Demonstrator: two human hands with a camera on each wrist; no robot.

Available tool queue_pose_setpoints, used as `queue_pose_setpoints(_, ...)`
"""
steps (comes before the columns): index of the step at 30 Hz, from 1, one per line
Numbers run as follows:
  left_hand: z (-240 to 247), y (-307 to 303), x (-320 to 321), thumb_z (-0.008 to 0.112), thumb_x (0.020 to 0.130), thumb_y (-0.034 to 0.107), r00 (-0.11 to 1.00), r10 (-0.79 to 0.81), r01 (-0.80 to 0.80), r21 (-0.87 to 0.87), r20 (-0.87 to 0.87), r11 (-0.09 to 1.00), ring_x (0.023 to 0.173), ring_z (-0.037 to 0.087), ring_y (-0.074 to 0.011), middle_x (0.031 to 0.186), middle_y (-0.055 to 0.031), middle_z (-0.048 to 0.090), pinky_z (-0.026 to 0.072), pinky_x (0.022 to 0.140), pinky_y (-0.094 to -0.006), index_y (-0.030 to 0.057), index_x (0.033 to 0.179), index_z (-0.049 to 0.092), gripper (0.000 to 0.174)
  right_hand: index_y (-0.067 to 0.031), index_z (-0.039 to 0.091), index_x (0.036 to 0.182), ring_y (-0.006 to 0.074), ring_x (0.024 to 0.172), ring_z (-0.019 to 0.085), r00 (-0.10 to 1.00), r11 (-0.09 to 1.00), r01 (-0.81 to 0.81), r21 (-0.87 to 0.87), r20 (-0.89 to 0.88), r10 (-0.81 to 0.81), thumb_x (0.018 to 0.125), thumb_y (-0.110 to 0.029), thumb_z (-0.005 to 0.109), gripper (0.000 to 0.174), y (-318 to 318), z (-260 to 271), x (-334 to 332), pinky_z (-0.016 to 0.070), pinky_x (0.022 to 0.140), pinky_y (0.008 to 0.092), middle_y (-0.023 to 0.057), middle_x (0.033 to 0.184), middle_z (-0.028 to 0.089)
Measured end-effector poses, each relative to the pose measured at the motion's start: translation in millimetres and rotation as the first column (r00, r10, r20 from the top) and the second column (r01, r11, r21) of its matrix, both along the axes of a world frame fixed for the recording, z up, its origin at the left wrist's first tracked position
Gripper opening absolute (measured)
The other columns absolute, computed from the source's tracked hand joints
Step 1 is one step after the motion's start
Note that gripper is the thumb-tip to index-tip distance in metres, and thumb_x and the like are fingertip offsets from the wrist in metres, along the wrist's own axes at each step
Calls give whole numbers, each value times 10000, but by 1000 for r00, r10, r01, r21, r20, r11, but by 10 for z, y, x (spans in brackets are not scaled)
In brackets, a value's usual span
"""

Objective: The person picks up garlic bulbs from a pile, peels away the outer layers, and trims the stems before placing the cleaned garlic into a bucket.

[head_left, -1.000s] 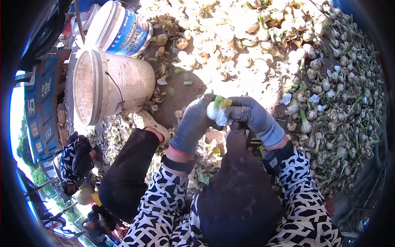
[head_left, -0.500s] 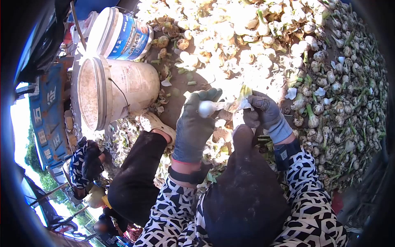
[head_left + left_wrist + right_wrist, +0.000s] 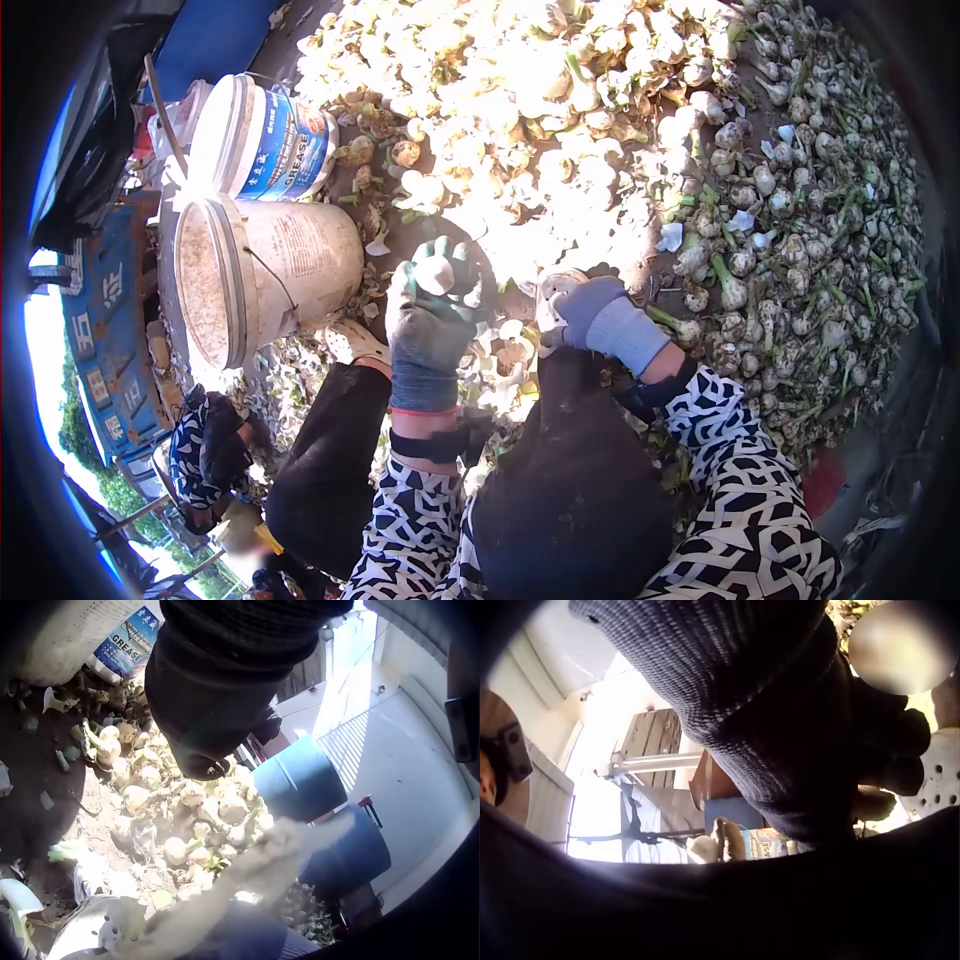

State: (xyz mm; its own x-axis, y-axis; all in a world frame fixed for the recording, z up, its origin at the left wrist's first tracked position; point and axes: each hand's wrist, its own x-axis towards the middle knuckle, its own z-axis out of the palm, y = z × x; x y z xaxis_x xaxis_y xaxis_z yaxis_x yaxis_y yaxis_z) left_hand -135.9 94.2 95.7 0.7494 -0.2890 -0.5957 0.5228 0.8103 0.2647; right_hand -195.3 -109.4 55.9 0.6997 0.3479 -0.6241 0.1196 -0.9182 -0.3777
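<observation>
Beyond a dark-trousered knee, a gloved left hand, palm up, holds a pale bulb, its fingers curled loosely around it. The right hand hangs just beside a clog; the right wrist view shows its fingers bent, but whether they grip anything cannot be told. The bulb should prove light, firm and smooth, perhaps slippery where the skin is off, and apt to bruise under a hard squeeze; the surest hold is probably around its widest part, with light pressure from the fingertips. Half a second earlier, a strip of skin and stalk ran from the bulb toward the right hand; now no strip shows, the hands are farther apart, the right has dropped lower, and the left palm has turned up. A little farther out, another clog rests among peelings near a white bucket, with a grease bucket just past it. A sunlit heap of bulbs and husks spreads ahead, a darker pile with green stalks to the right. A second person and a blue panel stand off at left.
</observation>
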Motion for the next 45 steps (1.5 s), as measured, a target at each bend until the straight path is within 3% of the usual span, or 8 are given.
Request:
queue_pose_setpoints(10, 1188, 1006, 1596, 624, 844, 393, 894, 25, -139, 226, 447, 964, 1252, 416, -396, 1397, -228, 379, 412, 1014, -486, -20, 1417, 202, 822, -137, 505, 1132, 281, 697, 645, 670, 769, 631, -101, 569, -476, 814, -258, 593, 351, -793, -1227, 477, 493, 585, 445, 133, 915, 631)
queue_pose_setpoints(14, 424, 220, 853, 560, 906, 395, 817, -491, 175, 682, 302, 710, 1129, 539, -280, 1304, -112, 504, 441, 954, -424, 98, 1307, 464, 508, -66, 552, 911, 192, 524, 618, 498, 617, 771, -159, 754, -428, 910, -294, 466, 244, -543, -1864, 725, 435, 480, 444, 59, 581, 615)
queue_pose_setpoints(18, -481, -529, 161, 667, 864, 340, 689, -714, 539, 747, -125, 389, 910, 582, -127, 1033, 2, 593, 453, 732, -275, 129, 1331, 424, 568, -141, 500, 1187, 273, 785, 635, 568, 694, 706, 141, 474, -673, 783, -231, 575, 420, -388, -1520, 398, 503, 676, 414, 145, 940, 625)
queue_pose_setpoints(24, -648, -741, -18, 645, 871, 87, 740, -665, 443, 671, 101, 594, 831, 622, -140, 989, -67, 640, 516, 708, -258, 3, 1165, 545, 322, -88, 501, 1090, 187, 879, 609, 503, 213, 387, 897, -12, -864, 782, -101, 669, 351, -92, -681, -114, 499, 773, 325, 70, 959, 599)
queue_pose_setpoints(26, -489, -656, 20, 643, 851, 28, 656, -726, 374, 748, 204, 548, 896, 606, -148, 1039, -87, 623, 498, 789, -260, -17, 1199, 523, 371, -60, 541, 1112, 116, 914, 577, 511, -335, 414, 846, -521, -684, 859, -204, 669, 318, -172, -715, -97, 492, 787, 292, 41, 975, 609)
queue_pose_setpoints(32, -94, -786, -160, 704, 761, -5, 275, -952, -229, 971, 136, 73, 970, 575, -157, 1142, -94, 585, 466, 853, -287, 2, 1261, 500, 540, -17, 634, 912, 92, 767, 602, 361, -59, 587, 808, -326, -873, 852, -273, 677, 267, -43, -402, 67, 497, 688, 294, 119, 763, 654)
queue_pose_setpoints(41, -35, -607, -198, 708, 789, 118, 688, -604, 206, 691, 402, 693, 915, 591, -134, 1087, -83, 598, 503, 775, -263, -15, 1238, 486, 519, -15, 601, 1082, 97, 884, 597, 469, -330, 519, 789, -585, -662, 886, -73, 605, 205, -38, -186, -35, 498, 797, 261, 47, 965, 663)
queue_pose_setpoints(45, -34, -585, -203, 563, 914, 347, 752, -622, 321, 704, 218, 634, 776, 631, -159, 961, -94, 620, 526, 689, -273, -24, 1194, 515, 467, -32, 532, 1201, 84, 948, 573, 559, -288, 452, 844, -520, -646, 864, 12, 592, 345, -108, -46, -46, 487, 832, 251, 40, 1118, 612)
